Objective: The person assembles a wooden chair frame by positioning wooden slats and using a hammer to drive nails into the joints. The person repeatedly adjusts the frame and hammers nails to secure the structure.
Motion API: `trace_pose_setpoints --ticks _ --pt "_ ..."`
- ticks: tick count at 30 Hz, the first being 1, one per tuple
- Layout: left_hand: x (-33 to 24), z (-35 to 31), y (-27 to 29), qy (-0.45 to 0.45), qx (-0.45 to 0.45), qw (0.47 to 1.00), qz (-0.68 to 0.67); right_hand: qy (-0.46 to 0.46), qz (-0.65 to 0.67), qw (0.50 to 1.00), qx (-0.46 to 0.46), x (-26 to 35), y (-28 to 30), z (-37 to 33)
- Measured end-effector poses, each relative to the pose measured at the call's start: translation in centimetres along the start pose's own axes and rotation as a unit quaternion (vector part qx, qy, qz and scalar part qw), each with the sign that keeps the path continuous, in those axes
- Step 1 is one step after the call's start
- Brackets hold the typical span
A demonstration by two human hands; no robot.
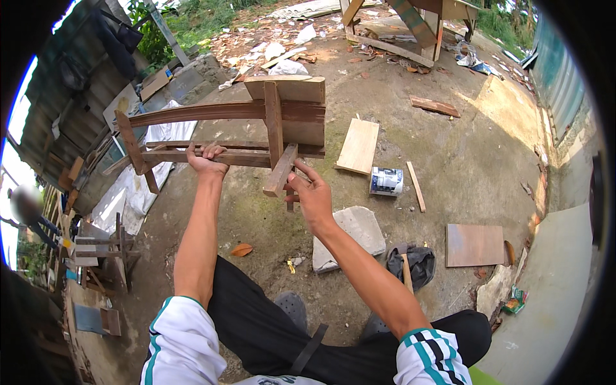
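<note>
In the head view, a wooden frame (218, 112) is held out ahead of the knees, over the left part of the ground (449, 170). Its lower rail is wrapped by the curled fingers of the left hand (206, 159). A short wooden block (280, 171) at the frame's near right corner is touched by the bent fingers of the right hand (310, 196); whether it is pinched cannot be told.

To the right of the frame, a pale board (358, 145) is seen lying on the ground, with a can (386, 181) laid on its side at the board's near end. A thin stick (416, 186) is placed just beyond the can. Nearer the person, a concrete slab (349, 239) is seen, and beside it a black bag (420, 266), partly crossed by a wooden handle (407, 273). Toward the ground's right edge, near the wall (552, 308), a brown board (475, 245) is laid flat. A white sheet (131, 202) is spread at the left, partly covered by the frame.
</note>
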State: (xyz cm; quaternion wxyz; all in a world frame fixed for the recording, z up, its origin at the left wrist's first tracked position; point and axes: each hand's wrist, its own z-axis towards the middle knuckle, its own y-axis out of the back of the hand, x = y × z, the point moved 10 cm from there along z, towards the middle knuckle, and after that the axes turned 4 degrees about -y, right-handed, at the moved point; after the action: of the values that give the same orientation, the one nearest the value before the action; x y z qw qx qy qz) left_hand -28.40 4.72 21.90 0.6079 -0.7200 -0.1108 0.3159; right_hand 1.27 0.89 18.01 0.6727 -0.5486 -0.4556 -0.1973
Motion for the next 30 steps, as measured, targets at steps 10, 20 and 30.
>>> trace_pose_setpoints --ticks 10,20,30 --pt "0.4 -0.8 -2.0 -0.012 0.036 0.999 0.039 -0.062 0.042 0.997 0.005 -1.5 2.8 1.7" --pt "1.2 -2.3 -5.7 -0.008 0.092 0.996 0.021 -0.006 -0.070 0.992 0.104 2.9 1.7 1.7" --pt "1.6 -2.1 -6.5 0.004 0.139 0.990 -0.039 -0.009 -0.017 0.996 -0.088 6.7 7.8 3.1"
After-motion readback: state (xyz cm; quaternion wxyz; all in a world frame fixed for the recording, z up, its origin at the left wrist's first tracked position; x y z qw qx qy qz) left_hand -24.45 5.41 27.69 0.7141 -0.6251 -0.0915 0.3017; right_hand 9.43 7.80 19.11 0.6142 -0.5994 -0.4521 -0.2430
